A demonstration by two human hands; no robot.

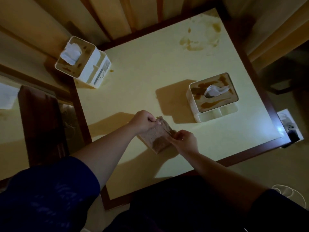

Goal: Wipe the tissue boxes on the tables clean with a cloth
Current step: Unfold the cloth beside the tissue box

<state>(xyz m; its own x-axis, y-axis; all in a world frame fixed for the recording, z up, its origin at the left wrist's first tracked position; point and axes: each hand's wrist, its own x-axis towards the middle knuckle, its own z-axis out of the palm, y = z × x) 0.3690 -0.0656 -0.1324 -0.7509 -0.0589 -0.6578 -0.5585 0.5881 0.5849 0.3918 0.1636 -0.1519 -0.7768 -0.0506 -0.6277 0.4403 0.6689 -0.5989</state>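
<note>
A brownish cloth lies on the pale table in front of me. My left hand pinches its far corner. At the cloth's right edge, my right hand pinches it too. A white tissue box with brown smears on its wooden lid stands to the right, beyond my right hand. A second white tissue box, also stained, stands at the table's far left corner. Tissue pokes out of both lids.
Brown stains mark the table's far right area. The table has a dark wooden rim. A second table lies to the left. A white socket strip and a cable lie on the floor at right.
</note>
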